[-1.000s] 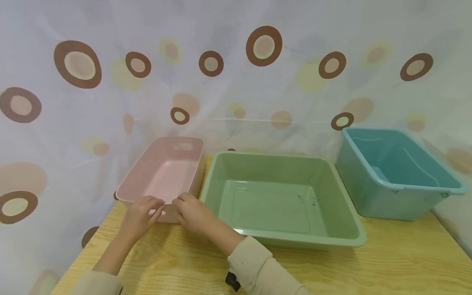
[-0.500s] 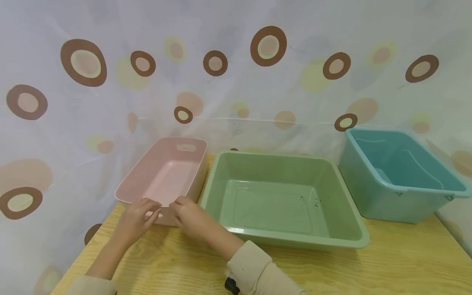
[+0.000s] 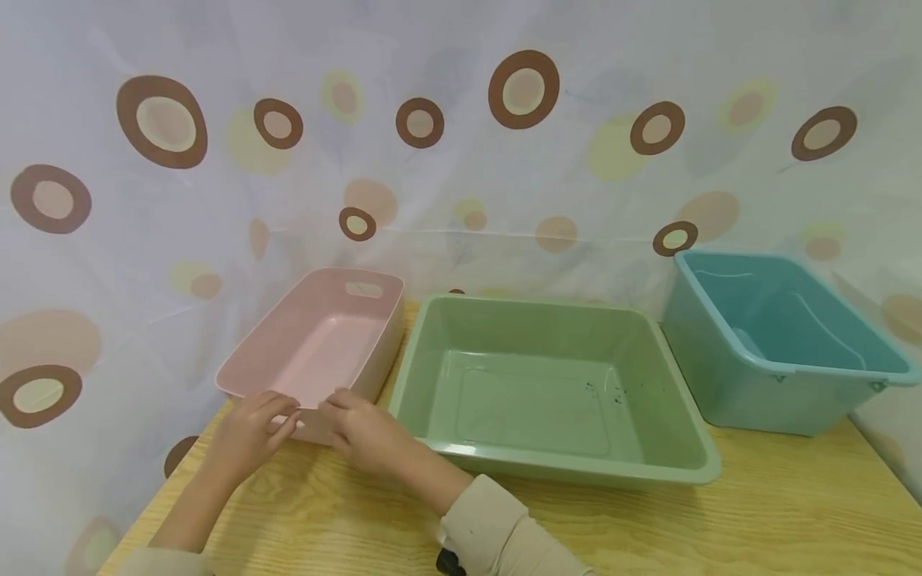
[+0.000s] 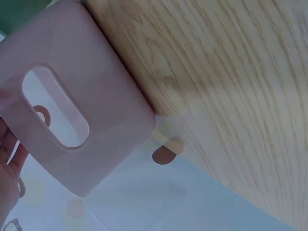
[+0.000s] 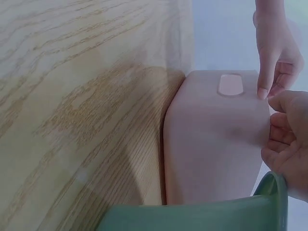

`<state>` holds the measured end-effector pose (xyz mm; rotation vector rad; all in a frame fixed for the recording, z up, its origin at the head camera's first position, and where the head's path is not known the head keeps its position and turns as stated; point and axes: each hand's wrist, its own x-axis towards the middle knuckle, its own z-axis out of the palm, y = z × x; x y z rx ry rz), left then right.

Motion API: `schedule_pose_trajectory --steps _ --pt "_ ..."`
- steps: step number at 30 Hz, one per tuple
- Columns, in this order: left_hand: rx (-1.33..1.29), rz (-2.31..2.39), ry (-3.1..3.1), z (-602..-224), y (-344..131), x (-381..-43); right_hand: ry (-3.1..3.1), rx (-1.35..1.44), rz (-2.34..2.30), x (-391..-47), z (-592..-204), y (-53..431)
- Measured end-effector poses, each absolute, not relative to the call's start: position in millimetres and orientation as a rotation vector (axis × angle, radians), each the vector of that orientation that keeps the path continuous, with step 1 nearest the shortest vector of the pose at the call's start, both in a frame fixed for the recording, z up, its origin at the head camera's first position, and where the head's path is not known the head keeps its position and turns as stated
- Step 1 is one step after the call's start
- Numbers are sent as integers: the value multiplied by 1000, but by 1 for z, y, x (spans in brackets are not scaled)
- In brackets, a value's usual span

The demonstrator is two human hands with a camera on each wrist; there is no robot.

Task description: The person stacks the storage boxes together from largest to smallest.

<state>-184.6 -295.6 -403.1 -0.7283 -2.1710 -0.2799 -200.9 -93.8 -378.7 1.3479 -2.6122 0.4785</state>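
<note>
Pink plastic bin: here it is (image 3: 334,344), at the left end of the wooden tabletop (image 3: 346,520), base apparently down, near the tabletop's left edge.
Progress: mid-handling, I'd judge; both hands are on the near rim, release not yet done, and how much more is left I can't tell.
Left hand: on the rim (image 3: 248,428), fingers bent over it, thumb outside, a narrow pinch.
Right hand: right beside it (image 3: 367,428), curled and pinching the same rim, hardly any gap.
Bin's looks: matte pale pink, rounded corners, thin rim, nothing visible on the floor we can see; an oblong handle slot (image 5: 231,84) in the near wall, another in the far one.
Neighbours: green basin (image 3: 533,400) just to the right, contact unclear; blue tub (image 3: 778,392) beyond that, neither one in hand.
</note>
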Motion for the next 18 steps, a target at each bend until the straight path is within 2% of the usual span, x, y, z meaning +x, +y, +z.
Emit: schedule_pose_trajectory --steps 18 --pt "-700 -306 -2180 -407 -313 -178 -2530 1312 352 -201 -380 -101"
